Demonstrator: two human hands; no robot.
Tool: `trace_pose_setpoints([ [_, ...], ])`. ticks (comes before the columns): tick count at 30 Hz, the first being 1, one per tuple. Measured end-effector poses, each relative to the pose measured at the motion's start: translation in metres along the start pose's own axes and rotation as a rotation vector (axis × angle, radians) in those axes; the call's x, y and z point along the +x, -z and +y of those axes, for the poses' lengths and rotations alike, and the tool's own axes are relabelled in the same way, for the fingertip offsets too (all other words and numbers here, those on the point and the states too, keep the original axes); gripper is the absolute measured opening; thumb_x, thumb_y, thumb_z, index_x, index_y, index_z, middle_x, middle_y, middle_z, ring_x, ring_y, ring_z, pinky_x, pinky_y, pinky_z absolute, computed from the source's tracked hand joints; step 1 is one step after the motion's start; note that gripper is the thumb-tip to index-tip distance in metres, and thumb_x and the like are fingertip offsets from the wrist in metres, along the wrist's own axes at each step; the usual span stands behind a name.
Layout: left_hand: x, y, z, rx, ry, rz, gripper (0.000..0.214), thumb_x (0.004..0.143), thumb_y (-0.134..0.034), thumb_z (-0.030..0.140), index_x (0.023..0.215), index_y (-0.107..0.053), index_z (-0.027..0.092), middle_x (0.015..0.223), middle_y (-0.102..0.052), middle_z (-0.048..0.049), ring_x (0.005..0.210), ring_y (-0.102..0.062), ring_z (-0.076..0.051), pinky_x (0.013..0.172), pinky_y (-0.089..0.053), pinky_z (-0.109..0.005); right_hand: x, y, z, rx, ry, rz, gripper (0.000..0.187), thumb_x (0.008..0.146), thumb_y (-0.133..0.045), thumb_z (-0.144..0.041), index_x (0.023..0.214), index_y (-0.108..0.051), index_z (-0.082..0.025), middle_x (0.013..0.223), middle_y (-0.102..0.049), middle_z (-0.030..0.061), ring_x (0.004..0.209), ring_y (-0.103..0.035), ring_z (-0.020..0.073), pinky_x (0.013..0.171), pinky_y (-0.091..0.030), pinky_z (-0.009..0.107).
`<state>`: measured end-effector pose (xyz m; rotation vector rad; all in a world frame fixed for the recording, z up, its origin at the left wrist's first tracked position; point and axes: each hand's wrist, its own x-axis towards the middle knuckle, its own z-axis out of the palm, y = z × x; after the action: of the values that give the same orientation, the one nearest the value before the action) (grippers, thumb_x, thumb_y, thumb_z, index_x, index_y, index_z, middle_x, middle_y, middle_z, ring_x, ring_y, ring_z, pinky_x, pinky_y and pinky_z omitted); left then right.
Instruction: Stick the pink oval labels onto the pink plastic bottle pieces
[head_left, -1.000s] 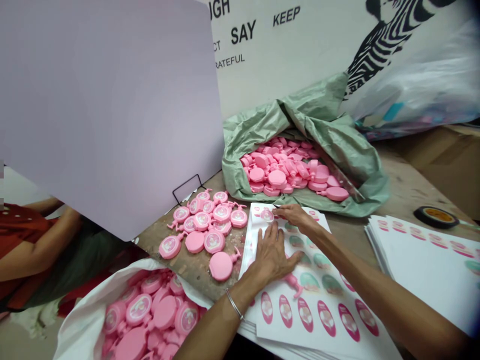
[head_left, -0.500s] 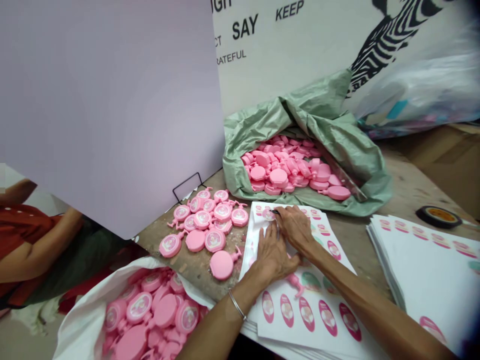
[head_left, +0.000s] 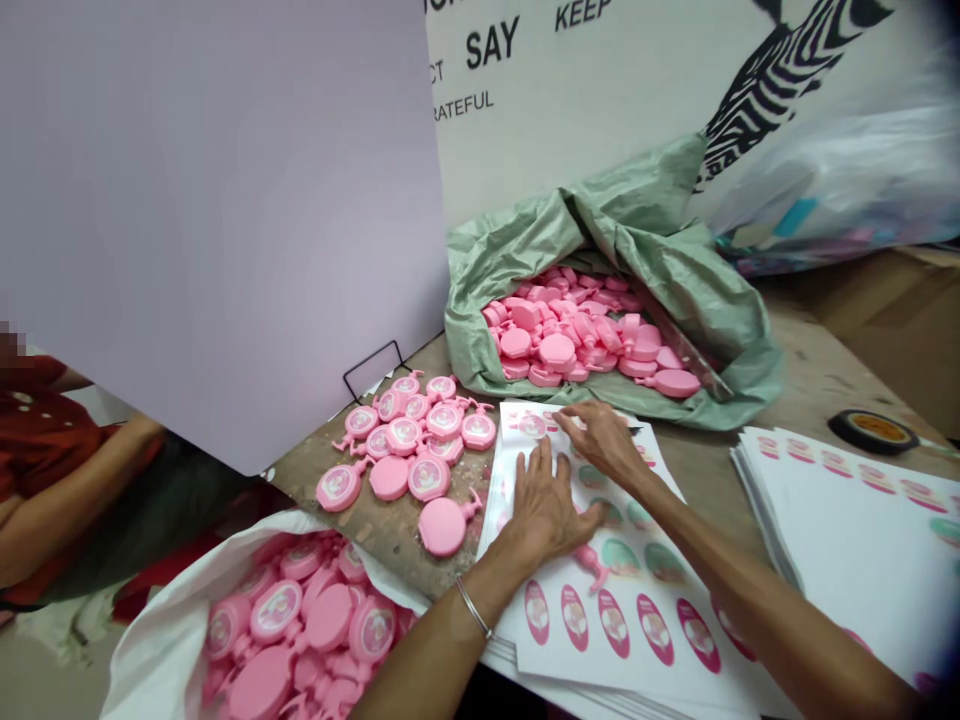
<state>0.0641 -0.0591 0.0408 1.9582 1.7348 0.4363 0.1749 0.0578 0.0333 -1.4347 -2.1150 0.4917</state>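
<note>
My left hand (head_left: 546, 508) lies flat with fingers spread on a sheet of printed stickers (head_left: 622, 560) at the top of a stack. Partly hidden under its palm is a pink pump-bottle-shaped piece (head_left: 591, 566); only its pump end shows clearly. Near the sheet's far edge, my right hand (head_left: 606, 440) reaches with its index finger beside a round sticker (head_left: 532, 425). Its other fingers are curled, and a thin dark tool (head_left: 636, 430) pokes out at their right side; most of that tool is hidden.
Several stickered pink pieces (head_left: 405, 435) lie left of the sheets. A green sack (head_left: 517, 235) and a white sack (head_left: 161, 610) hold more. To the right are another sticker stack (head_left: 847, 530) and a tape roll (head_left: 874, 432). A person's arm (head_left: 82, 490) shows at left.
My right hand has shifted slightly right and its index finger has stretched out. The dark tool's tip has gone from its fingertips to the hand's right side. My left hand stays nearly in place.
</note>
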Motion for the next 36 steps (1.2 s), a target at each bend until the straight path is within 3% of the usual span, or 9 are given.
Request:
trace_pose_setpoints([
  [3, -0.001, -0.004, -0.001, -0.001, -0.004, 0.019, 0.085, 0.082, -0.044, 0.062, 0.143, -0.034, 0.005, 0.156, -0.017, -0.022, 0.145, -0.01, -0.034, 0.118, -0.006, -0.051, 0.015, -0.018, -0.01, 0.133, 0.008, -0.108, 0.021, 0.077, -0.058, -0.034, 0.075, -0.07, -0.018, 0.073, -0.07, 0.0045, 0.068, -0.061, 0.0176, 0.064, -0.044, 0.027],
  [6, -0.002, -0.004, -0.005, -0.017, -0.072, 0.076, 0.079, 0.08, -0.051, 0.058, 0.14, -0.039, 0.008, 0.151, -0.032, -0.0206, 0.142, -0.022, -0.035, 0.117, -0.014, -0.052, 0.02, -0.031, -0.009, 0.192, -0.001, -0.101, 0.015, 0.073, -0.059, -0.031, 0.073, -0.066, -0.018, 0.068, -0.068, 0.0024, 0.062, -0.06, 0.0159, 0.059, -0.042, 0.026],
  [10, 0.013, 0.017, -0.023, -0.045, -0.01, 0.193, 0.029, 0.091, -0.04, 0.027, 0.11, -0.06, 0.019, 0.119, -0.063, -0.0082, 0.114, -0.056, -0.019, 0.101, -0.042, -0.031, 0.013, -0.039, -0.004, 0.237, -0.011, -0.048, 0.018, 0.074, -0.056, -0.034, 0.07, -0.062, -0.018, 0.067, -0.067, 0.0036, 0.062, -0.059, 0.0173, 0.06, -0.042, 0.028],
  [12, 0.031, 0.033, -0.036, -0.031, 0.118, 0.269, 0.033, 0.094, -0.029, 0.017, 0.108, -0.058, 0.018, 0.111, -0.065, -0.0085, 0.103, -0.06, -0.017, 0.092, -0.045, -0.029, 0.007, -0.041, -0.004, 0.259, -0.004, -0.022, 0.019, 0.074, -0.054, -0.036, 0.071, -0.062, -0.019, 0.069, -0.067, 0.0041, 0.064, -0.059, 0.0178, 0.061, -0.042, 0.029],
  [16, 0.074, 0.057, -0.055, 0.038, 0.301, 0.325, 0.031, 0.086, -0.054, 0.036, 0.109, -0.053, 0.016, 0.113, -0.063, -0.0158, 0.107, -0.059, -0.028, 0.087, -0.045, -0.038, -0.001, -0.043, -0.007, 0.302, 0.02, 0.033, 0.02, 0.076, -0.051, -0.037, 0.074, -0.06, -0.019, 0.071, -0.067, 0.0048, 0.065, -0.058, 0.0178, 0.063, -0.042, 0.029],
  [20, 0.097, 0.063, -0.063, 0.075, 0.317, 0.253, 0.038, 0.077, -0.066, 0.046, 0.099, -0.054, 0.018, 0.106, -0.066, -0.0133, 0.101, -0.061, -0.028, 0.08, -0.045, -0.034, -0.004, -0.043, -0.006, 0.318, 0.045, 0.063, 0.02, 0.076, -0.05, -0.036, 0.075, -0.06, -0.019, 0.075, -0.068, 0.0055, 0.067, -0.058, 0.0181, 0.064, -0.043, 0.03],
  [26, 0.1, 0.07, -0.083, 0.112, 0.19, 0.14, 0.042, 0.077, -0.06, 0.059, 0.094, -0.052, 0.021, 0.099, -0.067, -0.006, 0.096, -0.062, -0.024, 0.078, -0.043, -0.031, 0.001, -0.041, -0.003, 0.288, 0.003, 0.002, 0.018, 0.075, -0.053, -0.035, 0.072, -0.062, -0.019, 0.069, -0.067, 0.0029, 0.062, -0.059, 0.0169, 0.059, -0.041, 0.028],
  [31, 0.105, 0.068, -0.094, 0.135, 0.159, 0.083, 0.051, 0.073, -0.06, 0.064, 0.097, -0.048, 0.021, 0.1, -0.066, -0.0065, 0.093, -0.061, -0.025, 0.075, -0.043, -0.032, 0.01, -0.039, -0.002, 0.224, -0.012, -0.051, 0.011, 0.071, -0.056, -0.027, 0.065, -0.061, -0.02, 0.062, -0.065, 0.001, 0.058, -0.058, 0.0164, 0.055, -0.037, 0.027],
  [36, 0.104, 0.061, -0.096, 0.159, 0.153, 0.084, 0.056, 0.075, -0.057, 0.065, 0.106, -0.046, 0.019, 0.113, -0.06, -0.0111, 0.106, -0.056, -0.029, 0.085, -0.041, -0.038, 0.001, -0.044, -0.001, 0.198, 0.067, -0.003, 0.012, 0.079, -0.054, -0.03, 0.075, -0.059, -0.02, 0.068, -0.065, 0.0018, 0.061, -0.057, 0.0165, 0.058, -0.038, 0.028],
])
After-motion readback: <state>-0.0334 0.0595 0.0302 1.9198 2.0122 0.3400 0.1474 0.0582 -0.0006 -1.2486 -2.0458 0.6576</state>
